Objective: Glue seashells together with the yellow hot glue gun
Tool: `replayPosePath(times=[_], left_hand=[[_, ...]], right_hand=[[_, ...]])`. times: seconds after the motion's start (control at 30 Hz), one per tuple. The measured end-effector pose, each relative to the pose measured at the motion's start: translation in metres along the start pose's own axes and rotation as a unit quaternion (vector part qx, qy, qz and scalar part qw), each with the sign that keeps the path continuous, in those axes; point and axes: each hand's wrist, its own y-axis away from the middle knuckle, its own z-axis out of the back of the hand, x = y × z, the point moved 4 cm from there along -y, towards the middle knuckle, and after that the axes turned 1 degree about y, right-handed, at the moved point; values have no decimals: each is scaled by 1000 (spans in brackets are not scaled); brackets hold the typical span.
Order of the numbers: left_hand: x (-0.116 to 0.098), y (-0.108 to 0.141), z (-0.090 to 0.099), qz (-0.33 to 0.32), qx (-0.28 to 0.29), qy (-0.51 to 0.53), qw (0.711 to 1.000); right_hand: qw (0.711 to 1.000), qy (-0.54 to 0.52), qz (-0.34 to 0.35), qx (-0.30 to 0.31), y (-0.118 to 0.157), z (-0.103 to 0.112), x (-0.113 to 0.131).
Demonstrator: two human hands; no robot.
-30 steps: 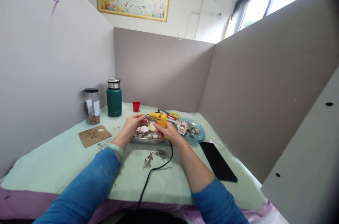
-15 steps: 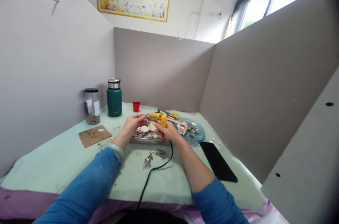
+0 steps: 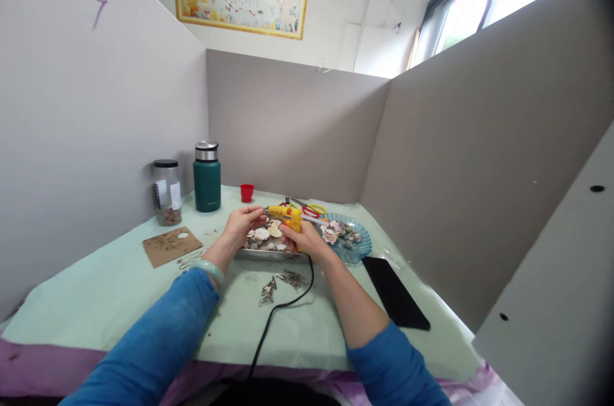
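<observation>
My right hand (image 3: 298,236) is wrapped round the handle of a yellow glue gun (image 3: 288,215), whose nozzle points left. The fingers of my left hand (image 3: 244,225) are pinched together right at that nozzle; what they hold is too small to make out. Both hands are above a metal tray (image 3: 273,254) of shells (image 3: 261,234). A black cord (image 3: 281,305) runs from the gun toward the table's front edge. Metal clips (image 3: 268,291) lie in front of the tray.
Right of the tray are a blue plate (image 3: 365,241) with shell pieces and a black slab (image 3: 396,293). Scissors (image 3: 314,209) lie behind. At left stand a green bottle (image 3: 207,185), a jar (image 3: 167,195) and a brown board (image 3: 165,247); a red cup (image 3: 247,193) is farther back.
The glue gun has shifted slightly left, its nozzle now closer to my left fingertips. My left hand has hardly moved.
</observation>
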Motion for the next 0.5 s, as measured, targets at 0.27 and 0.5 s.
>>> replayPosePath(times=[0.27, 0.5], left_hand=[[1, -1, 1, 0, 2, -1, 1000], [0, 0, 0, 1, 2, -2, 1000]], right_hand=[[1000, -10, -6, -15, 2, 1, 7], [1000, -13, -1, -12, 2, 0, 6]])
